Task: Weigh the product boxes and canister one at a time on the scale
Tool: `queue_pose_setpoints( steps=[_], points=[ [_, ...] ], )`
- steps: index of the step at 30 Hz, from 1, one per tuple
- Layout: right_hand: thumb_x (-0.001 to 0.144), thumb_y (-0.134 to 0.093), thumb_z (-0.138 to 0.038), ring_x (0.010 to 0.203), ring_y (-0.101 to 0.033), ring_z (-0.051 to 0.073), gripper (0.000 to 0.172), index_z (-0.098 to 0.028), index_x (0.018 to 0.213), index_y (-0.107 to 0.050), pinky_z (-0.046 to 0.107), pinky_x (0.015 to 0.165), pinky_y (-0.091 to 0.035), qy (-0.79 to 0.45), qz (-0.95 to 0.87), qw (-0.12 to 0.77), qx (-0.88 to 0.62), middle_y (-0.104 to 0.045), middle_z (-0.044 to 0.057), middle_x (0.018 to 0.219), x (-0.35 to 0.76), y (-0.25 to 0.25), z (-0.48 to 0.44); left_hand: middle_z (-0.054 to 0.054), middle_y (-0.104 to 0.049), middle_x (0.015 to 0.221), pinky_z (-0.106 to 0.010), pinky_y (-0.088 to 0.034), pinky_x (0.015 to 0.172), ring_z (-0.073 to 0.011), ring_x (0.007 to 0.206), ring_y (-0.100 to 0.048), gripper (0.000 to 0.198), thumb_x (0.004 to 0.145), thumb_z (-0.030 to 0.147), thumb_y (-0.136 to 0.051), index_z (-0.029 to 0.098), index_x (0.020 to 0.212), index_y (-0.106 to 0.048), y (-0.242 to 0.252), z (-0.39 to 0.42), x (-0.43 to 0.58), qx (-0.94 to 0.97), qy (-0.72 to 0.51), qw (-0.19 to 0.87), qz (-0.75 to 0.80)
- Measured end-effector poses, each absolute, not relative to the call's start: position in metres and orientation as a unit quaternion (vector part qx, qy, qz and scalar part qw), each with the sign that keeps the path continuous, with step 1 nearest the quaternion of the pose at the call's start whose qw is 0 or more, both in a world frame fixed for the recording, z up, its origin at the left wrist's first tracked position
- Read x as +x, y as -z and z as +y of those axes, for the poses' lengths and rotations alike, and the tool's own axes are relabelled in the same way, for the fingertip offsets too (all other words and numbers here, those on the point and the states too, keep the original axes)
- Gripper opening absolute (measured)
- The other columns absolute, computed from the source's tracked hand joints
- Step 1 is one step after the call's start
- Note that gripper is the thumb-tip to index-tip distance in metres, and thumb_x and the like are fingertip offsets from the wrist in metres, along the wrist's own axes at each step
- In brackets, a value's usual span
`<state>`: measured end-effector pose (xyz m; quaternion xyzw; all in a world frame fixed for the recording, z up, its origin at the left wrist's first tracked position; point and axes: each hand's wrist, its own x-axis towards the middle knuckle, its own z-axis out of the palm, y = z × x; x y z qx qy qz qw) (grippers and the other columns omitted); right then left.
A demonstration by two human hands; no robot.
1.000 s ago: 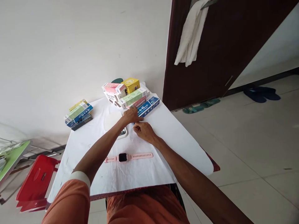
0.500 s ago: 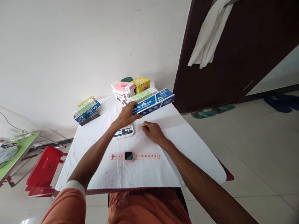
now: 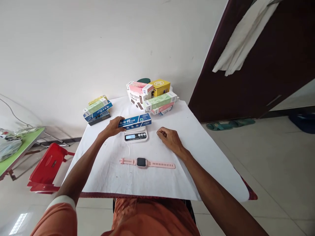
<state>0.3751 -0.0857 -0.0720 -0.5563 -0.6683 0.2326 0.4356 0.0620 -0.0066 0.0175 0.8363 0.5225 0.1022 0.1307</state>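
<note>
My left hand (image 3: 113, 127) grips the left end of a long blue toothpaste box (image 3: 136, 121), fingers over its top and thumb at the front. The box lies level across the plate of a white digital kitchen scale (image 3: 136, 137); whether its weight rests fully there I cannot tell. Lit digits show on the scale's display. Right of the scale, my right hand (image 3: 169, 139) rests on the white tablecloth, fingers curled in, with nothing visible in them. In front of the scale lies a pink smartwatch (image 3: 141, 162), its strap stretched out flat.
At the back stand a white box (image 3: 135, 98), a pink-topped box (image 3: 139, 87), a yellow box (image 3: 159, 86) and a green toothpaste box (image 3: 161, 101). Another stack of boxes (image 3: 97, 109) sits at the back left. A red chair (image 3: 46, 165) stands left of the table.
My left hand has moved left and down with the toothpaste box, from above the right side to the scale. My right hand stays curled on the table. The view has shifted slightly.
</note>
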Motion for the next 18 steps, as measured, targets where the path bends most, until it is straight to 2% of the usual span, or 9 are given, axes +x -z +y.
queue_pose_setpoints(
  steps=[3,5,8,10,13,18],
  points=[
    [0.086,-0.056,-0.037,0.060,-0.057,0.017,0.021,-0.023,0.072,-0.064,0.028,0.064,-0.045,-0.239,-0.665,0.432,-0.561,-0.064,0.000,0.063,0.375,0.071,-0.087,-0.011,-0.068,0.129,-0.048,-0.048,0.105,-0.0313,0.118,-0.064,0.055,0.079,0.036,-0.073,0.023,0.131,-0.060,-0.019,-0.005,0.059,0.840,-0.099,0.131,0.516],
    [0.086,-0.056,-0.037,0.061,-0.056,0.017,0.021,-0.023,0.073,-0.064,0.028,0.064,-0.045,-0.241,-0.662,0.429,-0.565,-0.065,0.001,0.063,0.375,0.070,-0.087,-0.012,-0.066,0.133,-0.050,-0.047,0.109,-0.0328,0.124,-0.062,0.064,0.078,0.043,-0.078,0.025,0.137,-0.058,-0.024,-0.008,0.056,0.839,-0.118,0.141,0.512],
    [0.085,-0.055,-0.037,0.061,-0.057,0.017,0.021,-0.022,0.073,-0.064,0.028,0.065,-0.045,-0.248,-0.658,0.431,-0.566,-0.065,0.001,0.064,0.375,0.069,-0.088,-0.014,-0.059,0.143,-0.050,-0.045,0.113,-0.0345,0.137,-0.055,0.079,0.078,0.060,-0.079,0.026,0.145,-0.053,-0.024,-0.020,0.046,0.804,-0.238,0.134,0.529],
    [0.085,-0.054,-0.037,0.061,-0.057,0.017,0.021,-0.023,0.073,-0.063,0.029,0.065,-0.045,-0.252,-0.655,0.433,-0.565,-0.065,0.001,0.064,0.375,0.069,-0.088,-0.015,-0.059,0.142,-0.048,-0.046,0.114,-0.0320,0.137,-0.056,0.070,0.089,0.065,-0.067,0.024,0.144,-0.053,-0.015,-0.031,0.037,0.739,-0.366,0.106,0.556],
    [0.085,-0.054,-0.037,0.060,-0.057,0.017,0.021,-0.023,0.074,-0.063,0.029,0.064,-0.045,-0.254,-0.656,0.433,-0.563,-0.064,0.000,0.063,0.375,0.069,-0.088,-0.016,-0.063,0.134,-0.045,-0.051,0.107,-0.0275,0.127,-0.062,0.056,0.104,0.060,-0.042,0.020,0.141,-0.052,0.013,-0.048,0.025,0.605,-0.501,0.070,0.615],
    [0.085,-0.055,-0.037,0.060,-0.058,0.017,0.020,-0.023,0.073,-0.064,0.029,0.063,-0.045,-0.249,-0.660,0.434,-0.561,-0.063,0.000,0.062,0.375,0.069,-0.088,-0.018,-0.062,0.136,-0.040,-0.055,0.100,-0.0249,0.124,-0.064,0.055,0.107,0.058,-0.033,0.019,0.142,-0.048,0.054,-0.067,0.021,0.531,-0.509,0.036,0.676]
  ],
)
